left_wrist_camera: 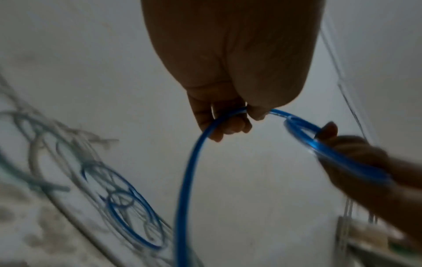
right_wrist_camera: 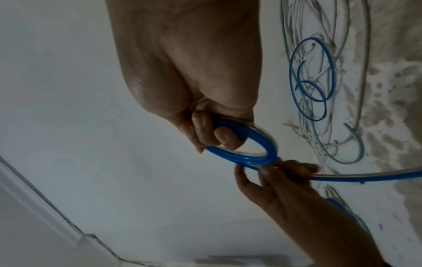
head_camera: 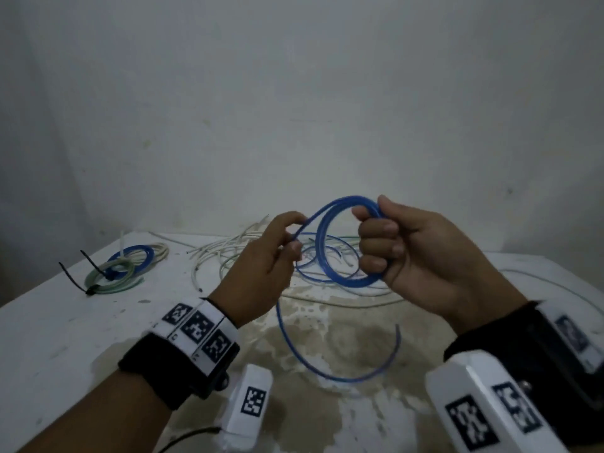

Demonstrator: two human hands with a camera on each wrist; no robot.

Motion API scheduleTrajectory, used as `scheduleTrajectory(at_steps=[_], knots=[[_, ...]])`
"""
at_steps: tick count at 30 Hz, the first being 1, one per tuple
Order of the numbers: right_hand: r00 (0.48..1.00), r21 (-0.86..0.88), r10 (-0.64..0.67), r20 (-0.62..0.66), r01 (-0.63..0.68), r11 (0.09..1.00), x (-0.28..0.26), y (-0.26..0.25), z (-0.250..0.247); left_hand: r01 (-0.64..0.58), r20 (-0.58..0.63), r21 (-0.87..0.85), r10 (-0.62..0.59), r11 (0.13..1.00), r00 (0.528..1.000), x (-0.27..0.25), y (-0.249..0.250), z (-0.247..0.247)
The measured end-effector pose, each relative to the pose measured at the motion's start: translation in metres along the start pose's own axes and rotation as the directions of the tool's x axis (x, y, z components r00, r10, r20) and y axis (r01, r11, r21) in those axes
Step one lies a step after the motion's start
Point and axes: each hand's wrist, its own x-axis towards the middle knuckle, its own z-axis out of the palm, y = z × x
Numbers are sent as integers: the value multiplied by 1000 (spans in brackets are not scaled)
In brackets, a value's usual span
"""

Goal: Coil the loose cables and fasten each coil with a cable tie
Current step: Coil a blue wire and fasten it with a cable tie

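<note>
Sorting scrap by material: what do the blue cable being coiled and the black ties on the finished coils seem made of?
Blue cable: seemingly glossy, translucent plastic sheath; highlights gleam, it bends springily. Core not visible. Black ties: probably matte nylon; thin stiff tails jut out straight.

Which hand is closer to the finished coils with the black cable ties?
Left. The left hand holds the blue cable beside the tied coils at the table's left; the right hand is farther right.

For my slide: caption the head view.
Right hand grips a blue cable coil; left hand feeds its tail.
</note>
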Motion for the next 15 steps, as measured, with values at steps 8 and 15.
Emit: scheduleTrajectory(at_steps=[8,15], knots=[[997,67,-7,-80,12,998,-1,-29,-17,-216,336,414,72,884,939,-10,-19,-9],[990,139,-100,-98,113,984,8,-40,-35,-400,404,553,184,731,896,-19,-29,-15]])
